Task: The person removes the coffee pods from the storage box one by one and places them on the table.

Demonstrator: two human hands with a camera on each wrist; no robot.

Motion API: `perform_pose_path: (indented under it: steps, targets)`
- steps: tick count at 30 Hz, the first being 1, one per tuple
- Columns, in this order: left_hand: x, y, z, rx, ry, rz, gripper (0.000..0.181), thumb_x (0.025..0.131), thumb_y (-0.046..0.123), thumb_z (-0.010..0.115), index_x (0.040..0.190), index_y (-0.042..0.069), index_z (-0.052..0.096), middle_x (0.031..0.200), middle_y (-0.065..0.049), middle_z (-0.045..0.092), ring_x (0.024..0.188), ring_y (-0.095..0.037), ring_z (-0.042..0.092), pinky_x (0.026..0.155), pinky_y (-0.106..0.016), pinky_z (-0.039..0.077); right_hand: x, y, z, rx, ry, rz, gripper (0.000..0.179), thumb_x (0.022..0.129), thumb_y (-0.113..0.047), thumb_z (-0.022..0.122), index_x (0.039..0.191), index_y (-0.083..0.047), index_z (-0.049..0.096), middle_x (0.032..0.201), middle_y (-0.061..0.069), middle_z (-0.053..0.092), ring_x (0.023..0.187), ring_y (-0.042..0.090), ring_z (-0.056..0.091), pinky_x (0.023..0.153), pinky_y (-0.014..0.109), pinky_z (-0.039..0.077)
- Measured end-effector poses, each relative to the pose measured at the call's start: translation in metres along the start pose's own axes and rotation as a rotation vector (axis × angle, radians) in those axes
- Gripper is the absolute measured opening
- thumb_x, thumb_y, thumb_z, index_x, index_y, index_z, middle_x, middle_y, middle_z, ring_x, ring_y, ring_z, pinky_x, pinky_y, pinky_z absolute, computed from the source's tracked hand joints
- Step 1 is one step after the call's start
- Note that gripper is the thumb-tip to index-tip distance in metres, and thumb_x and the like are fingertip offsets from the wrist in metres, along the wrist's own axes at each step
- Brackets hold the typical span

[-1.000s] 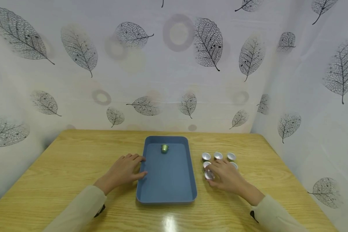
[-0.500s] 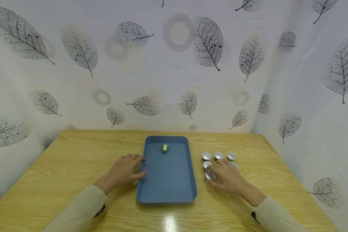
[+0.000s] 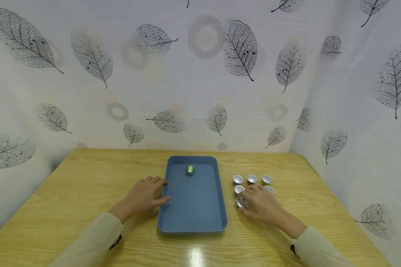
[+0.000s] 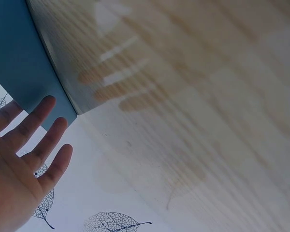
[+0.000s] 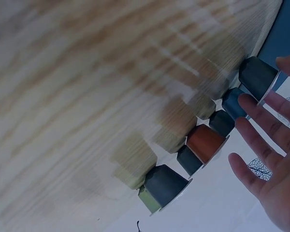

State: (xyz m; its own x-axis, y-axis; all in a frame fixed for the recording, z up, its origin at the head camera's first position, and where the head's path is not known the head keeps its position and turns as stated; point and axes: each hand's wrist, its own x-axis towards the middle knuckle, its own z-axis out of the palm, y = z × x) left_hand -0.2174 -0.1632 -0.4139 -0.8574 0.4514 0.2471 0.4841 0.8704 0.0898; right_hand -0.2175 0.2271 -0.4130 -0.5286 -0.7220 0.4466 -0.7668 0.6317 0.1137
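Observation:
My left hand (image 3: 140, 198) lies at the left wall of the blue tray (image 3: 192, 211), thumb and fingertips at its rim. In the left wrist view those fingers (image 4: 41, 118) are nearly straight beside the tray's outer side. A green coffee capsule (image 3: 189, 170) sits near the tray's far end. To the right of the tray, my right hand (image 3: 262, 204) pinches a dark coffee capsule (image 5: 257, 77) between thumb and index finger, its silver lid showing in the head view. The hand's other fingers extend over the neighbouring capsules and partly hide them.
Several more capsules stand lid up beyond the right hand, among them a silver-topped one (image 3: 238, 180) at the far left of the group, an orange-brown one (image 5: 206, 143) and a dark grey one (image 5: 165, 186). A leaf-patterned curtain (image 3: 173, 85) borders the wooden table (image 3: 110, 167).
The pinched capsule has shifted very slightly toward the near right along with the right hand. The left hand, the tray and the green capsule stay where they were.

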Motion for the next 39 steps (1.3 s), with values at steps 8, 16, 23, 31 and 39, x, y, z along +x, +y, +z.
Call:
perform_pose_path:
  steps: [8,16,23,31,39]
  targets:
    - [0.0,0.001,-0.001,-0.003,-0.004,-0.005,0.052,0.08,0.053,0.058,0.114,0.014,0.059,0.111,-0.004,0.061,0.1,-0.025,0.057,0.079,-0.044,0.046,0.0,0.001,-0.002,0.001,-0.031,0.026,0.035,0.069,-0.032,0.073,0.099,-0.016,0.064,0.092,-0.006,0.067,0.086,0.014,0.056,0.071,0.035,0.046]
    - [0.0,0.0,-0.001,-0.005,0.001,-0.004,0.051,0.081,0.053,0.058,0.114,0.015,0.059,0.111,-0.004,0.061,0.1,-0.025,0.056,0.08,-0.045,0.046,0.0,0.0,-0.005,-0.008,-0.065,0.056,0.038,0.07,-0.034,0.072,0.101,-0.015,0.064,0.093,-0.005,0.068,0.086,0.014,0.056,0.071,0.033,0.044]
    - [0.0,0.001,-0.001,-0.005,0.002,-0.002,0.051,0.081,0.053,0.058,0.114,0.015,0.059,0.111,-0.003,0.061,0.099,-0.025,0.056,0.079,-0.044,0.046,0.003,0.0,-0.008,-0.009,-0.026,0.045,0.034,0.069,-0.034,0.073,0.097,-0.017,0.065,0.09,-0.008,0.067,0.084,0.013,0.056,0.067,0.032,0.043]
    - [-0.001,0.0,-0.001,-0.007,-0.003,-0.002,0.051,0.081,0.053,0.058,0.115,0.015,0.059,0.111,-0.003,0.061,0.099,-0.025,0.056,0.08,-0.044,0.046,0.01,0.004,-0.011,-0.018,0.038,0.005,0.031,0.068,-0.031,0.074,0.093,-0.015,0.066,0.087,-0.007,0.066,0.079,0.012,0.056,0.064,0.03,0.043]
    - [0.0,0.0,-0.001,-0.007,-0.004,-0.001,0.051,0.081,0.053,0.058,0.115,0.015,0.059,0.111,-0.004,0.061,0.1,-0.025,0.056,0.08,-0.044,0.046,0.019,0.004,-0.012,0.005,0.039,0.002,0.031,0.069,-0.031,0.073,0.095,-0.014,0.065,0.085,-0.006,0.064,0.079,0.011,0.052,0.067,0.031,0.042]
